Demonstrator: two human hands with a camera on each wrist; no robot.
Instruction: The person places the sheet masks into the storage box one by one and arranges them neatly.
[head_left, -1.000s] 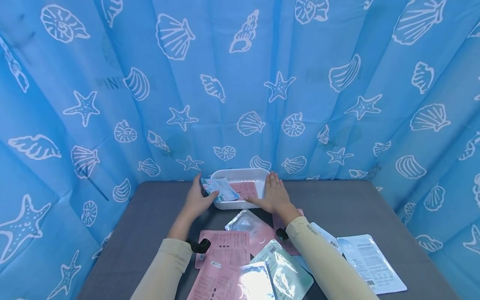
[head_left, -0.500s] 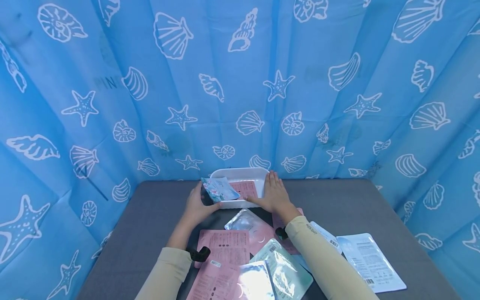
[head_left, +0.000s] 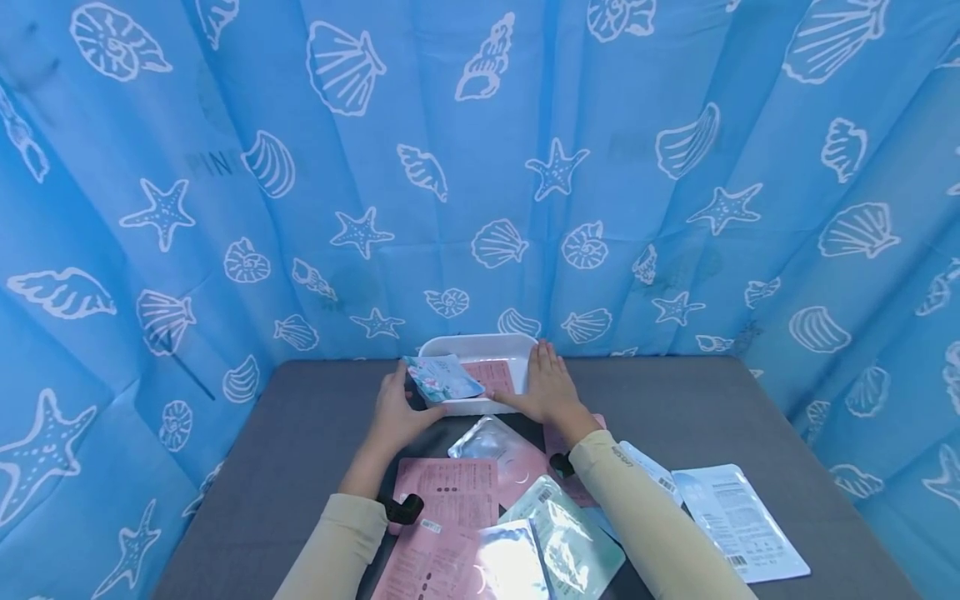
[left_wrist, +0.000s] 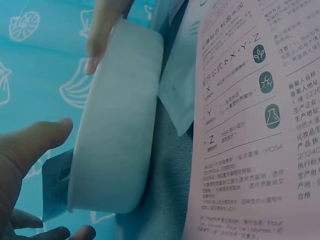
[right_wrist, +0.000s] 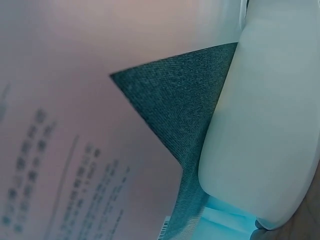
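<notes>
- The left hand's (head_left: 397,417) fingers and thumb are apart and pinch nothing. A second ago the thumb lay on the blue packet (head_left: 444,377); now it is off it, by the near side of the white tub (head_left: 468,408).
- The right hand (head_left: 551,392) looks just the same as then: fingers straight and close together along the tub's right end, thumb over the near rim. I can't tell how hard it presses.
- The blue packet is in the tub's left part, tilted, with its left end sticking out over the rim. It seems to have slid in a little. So I think it is let go but may need a push to lie flat.
- Next to it, partly under it, a pink packet (head_left: 491,377) lies in the tub.
- Outside the tub, pink packets (head_left: 446,483), a green one (head_left: 577,542) and a white one (head_left: 738,521) lie on the tabletop (head_left: 315,450), so packing looks far from done.
</notes>
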